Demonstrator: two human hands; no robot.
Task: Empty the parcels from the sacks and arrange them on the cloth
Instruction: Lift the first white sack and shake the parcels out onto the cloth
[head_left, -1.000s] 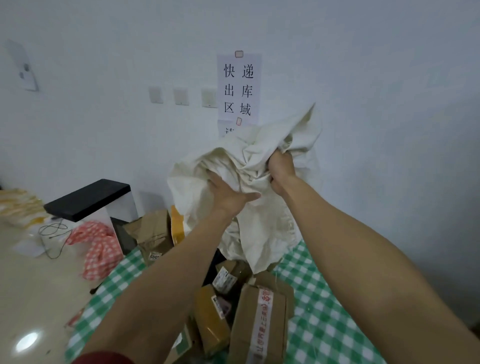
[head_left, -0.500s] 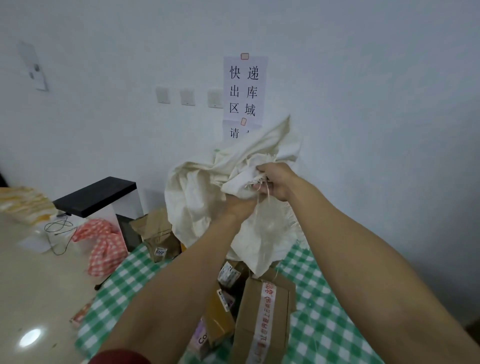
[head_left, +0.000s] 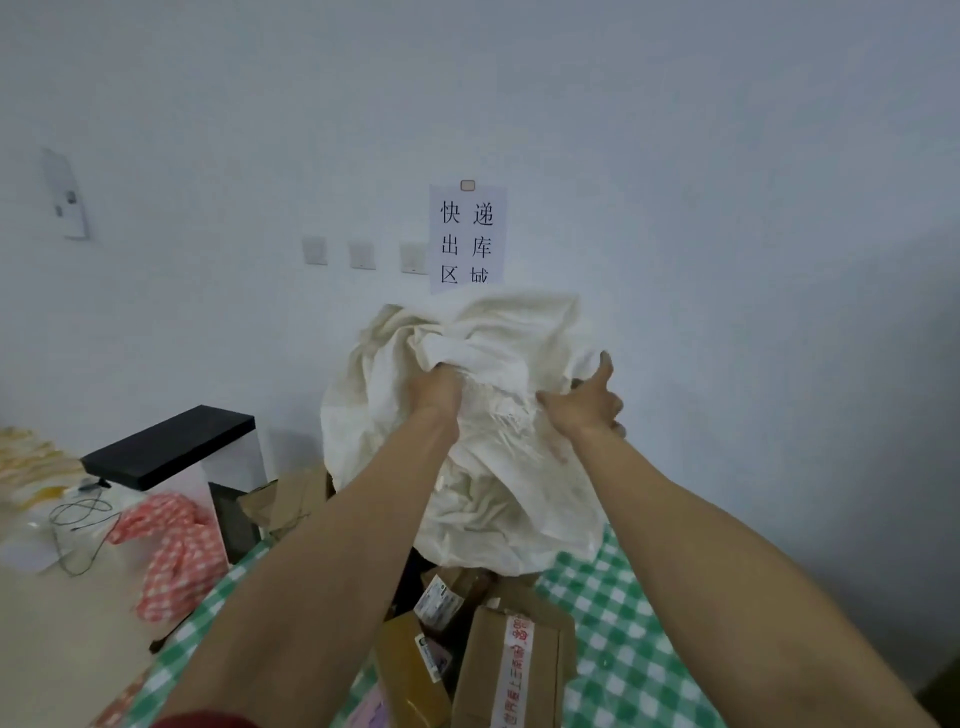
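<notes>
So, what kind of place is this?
Probably a parcel dispatch room: the wall sign reads "express outbound area" in Chinese, and taped cardboard parcels lie on the green checked cloth beneath a white sack.

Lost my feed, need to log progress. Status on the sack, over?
Left hand grips white sack, held up. Right hand on sack, grip unclear. Parcels piled beneath on green checked cloth, not arranged.

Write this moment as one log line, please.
stage: emptying white sack | left hand: grips sack | right hand: against sack, grip unclear | parcels: piled on green checked cloth
</notes>
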